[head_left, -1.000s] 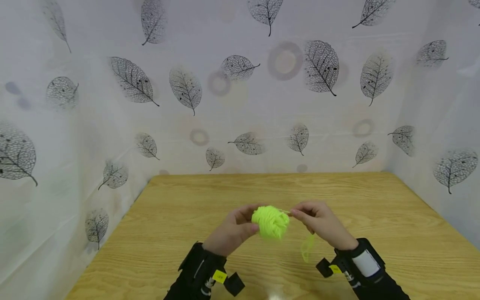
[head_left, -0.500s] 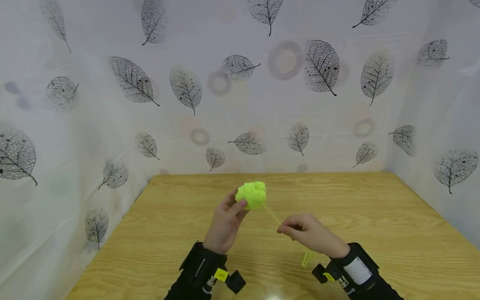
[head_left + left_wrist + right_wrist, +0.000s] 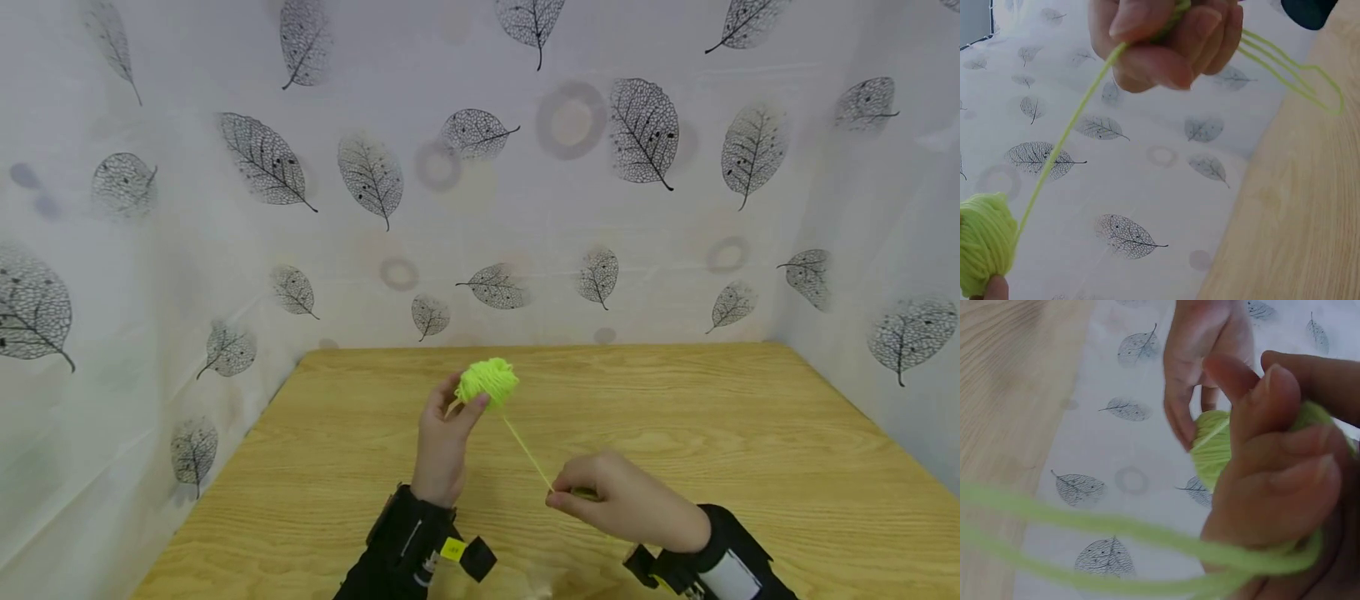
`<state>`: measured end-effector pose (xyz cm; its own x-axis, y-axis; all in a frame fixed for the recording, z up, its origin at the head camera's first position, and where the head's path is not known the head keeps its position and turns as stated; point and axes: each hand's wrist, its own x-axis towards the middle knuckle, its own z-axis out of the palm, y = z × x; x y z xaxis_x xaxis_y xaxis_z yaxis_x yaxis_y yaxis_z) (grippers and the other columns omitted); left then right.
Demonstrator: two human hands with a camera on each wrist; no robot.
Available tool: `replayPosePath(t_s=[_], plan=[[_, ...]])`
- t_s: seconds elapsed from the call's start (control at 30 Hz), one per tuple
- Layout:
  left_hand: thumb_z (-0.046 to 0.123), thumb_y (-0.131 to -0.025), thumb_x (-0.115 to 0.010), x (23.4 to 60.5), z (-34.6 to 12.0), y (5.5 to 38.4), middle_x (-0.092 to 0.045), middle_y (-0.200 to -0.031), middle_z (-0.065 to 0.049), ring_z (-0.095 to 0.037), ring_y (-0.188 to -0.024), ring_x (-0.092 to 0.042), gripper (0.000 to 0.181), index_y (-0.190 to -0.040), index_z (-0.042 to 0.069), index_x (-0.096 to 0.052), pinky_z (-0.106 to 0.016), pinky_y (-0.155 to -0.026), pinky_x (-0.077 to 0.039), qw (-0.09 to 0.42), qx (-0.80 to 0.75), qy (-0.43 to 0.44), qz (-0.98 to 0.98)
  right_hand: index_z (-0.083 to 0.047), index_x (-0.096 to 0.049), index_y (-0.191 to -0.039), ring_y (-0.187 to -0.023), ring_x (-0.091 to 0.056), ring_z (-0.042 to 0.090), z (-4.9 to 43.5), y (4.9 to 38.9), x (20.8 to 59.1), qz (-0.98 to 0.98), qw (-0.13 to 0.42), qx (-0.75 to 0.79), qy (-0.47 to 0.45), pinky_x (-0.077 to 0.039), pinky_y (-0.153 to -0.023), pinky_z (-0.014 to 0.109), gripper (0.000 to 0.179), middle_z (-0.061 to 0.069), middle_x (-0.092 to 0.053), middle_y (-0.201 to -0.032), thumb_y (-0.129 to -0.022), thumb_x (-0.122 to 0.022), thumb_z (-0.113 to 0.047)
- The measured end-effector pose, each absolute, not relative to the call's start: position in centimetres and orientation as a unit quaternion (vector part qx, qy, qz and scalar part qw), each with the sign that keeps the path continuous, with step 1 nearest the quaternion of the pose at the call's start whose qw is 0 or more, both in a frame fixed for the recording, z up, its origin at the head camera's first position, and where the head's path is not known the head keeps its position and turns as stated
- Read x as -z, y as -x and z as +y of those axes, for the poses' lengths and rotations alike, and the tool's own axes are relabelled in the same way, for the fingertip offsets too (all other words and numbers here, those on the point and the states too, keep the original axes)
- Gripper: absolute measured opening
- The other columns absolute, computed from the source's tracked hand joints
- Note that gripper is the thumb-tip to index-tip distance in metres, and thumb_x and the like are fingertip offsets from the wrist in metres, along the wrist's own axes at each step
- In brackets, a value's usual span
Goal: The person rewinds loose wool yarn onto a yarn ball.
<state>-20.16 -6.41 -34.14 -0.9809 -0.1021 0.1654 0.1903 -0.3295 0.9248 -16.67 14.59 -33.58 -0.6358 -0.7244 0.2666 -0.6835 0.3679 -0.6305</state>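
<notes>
A small ball of neon yellow-green yarn (image 3: pixel 489 380) is held up between the thumb and fingers of my left hand (image 3: pixel 444 437), above the table. From its underside one strand (image 3: pixel 527 451) runs taut, down and right, to my right hand (image 3: pixel 626 497), whose thumb and forefinger pinch it. In the left wrist view the strand passes into the curled right fingers (image 3: pixel 1163 62), and a loose loop of yarn (image 3: pixel 1313 84) hangs out on their far side. The right wrist view has loose strands (image 3: pixel 1116 534) trailing from the right palm, with the ball (image 3: pixel 1211 447) partly hidden behind the fingers.
Both hands are over a wooden table (image 3: pixel 360 467). A white sheet with grey leaf prints (image 3: pixel 480 208) hangs behind it and along both sides. Black straps with small camera blocks (image 3: pixel 477 558) sit on each wrist.
The left hand has moved up and left with the ball, while the right hand has come down toward the front. The strand between them has grown from short to long.
</notes>
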Motion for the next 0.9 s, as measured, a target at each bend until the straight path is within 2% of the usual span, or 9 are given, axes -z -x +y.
replayPosePath(t_s=[0.17,0.27,0.47,0.73,0.9], plan=[[0.007,-0.084,-0.065,34.5,-6.4,20.3,-0.042,-0.122,-0.015,-0.025,-0.106,-0.051,0.049,-0.126,0.000,-0.041,-0.034,-0.091,-0.043,0.106,0.811,0.024,-0.574,-0.020,-0.066,-0.083,-0.056,-0.042,-0.005,14.5,15.8,33.2,0.802,-0.012,0.359,0.477,-0.042,-0.047,0.014,0.014,-0.012,-0.059,-0.073,-0.092,-0.056,-0.021],[0.006,-0.084,-0.065,34.7,-6.4,20.4,-0.043,-0.121,-0.014,-0.024,-0.105,-0.052,0.048,-0.125,0.000,-0.042,-0.032,-0.090,-0.044,0.109,0.811,0.021,-0.574,-0.020,-0.066,-0.084,-0.056,-0.040,-0.006,14.5,15.3,32.8,0.793,-0.014,0.365,0.488,-0.041,-0.046,0.012,0.012,-0.012,-0.059,-0.072,-0.092,-0.056,-0.018],[0.005,-0.083,-0.066,34.8,-6.3,20.5,-0.045,-0.120,-0.013,-0.023,-0.105,-0.052,0.046,-0.124,0.001,-0.044,-0.031,-0.089,-0.044,0.111,0.807,0.010,-0.580,-0.019,-0.065,-0.084,-0.054,-0.038,-0.006,14.8,14.8,32.4,0.765,-0.060,0.379,0.517,-0.038,-0.046,0.009,0.014,-0.009,-0.057,-0.069,-0.090,-0.059,-0.008],[0.005,-0.084,-0.065,35.2,-6.2,20.7,-0.043,-0.121,-0.017,-0.027,-0.107,-0.049,0.043,-0.122,-0.003,-0.045,-0.030,-0.086,-0.047,0.123,0.784,0.013,-0.608,-0.016,-0.061,-0.083,-0.054,-0.041,0.000,15.3,14.7,32.1,0.716,-0.132,0.431,0.533,-0.039,-0.047,0.012,0.026,-0.005,-0.053,-0.064,-0.080,-0.063,0.009],[0.005,-0.083,-0.067,35.4,-6.3,20.8,-0.045,-0.120,-0.015,-0.027,-0.106,-0.049,0.043,-0.121,-0.001,-0.048,-0.030,-0.084,-0.048,0.111,0.766,0.025,-0.633,-0.014,-0.061,-0.083,-0.051,-0.037,0.002,15.7,14.7,31.5,0.684,-0.182,0.456,0.539,-0.034,-0.042,0.014,0.023,-0.004,-0.049,-0.060,-0.081,-0.062,0.009]])
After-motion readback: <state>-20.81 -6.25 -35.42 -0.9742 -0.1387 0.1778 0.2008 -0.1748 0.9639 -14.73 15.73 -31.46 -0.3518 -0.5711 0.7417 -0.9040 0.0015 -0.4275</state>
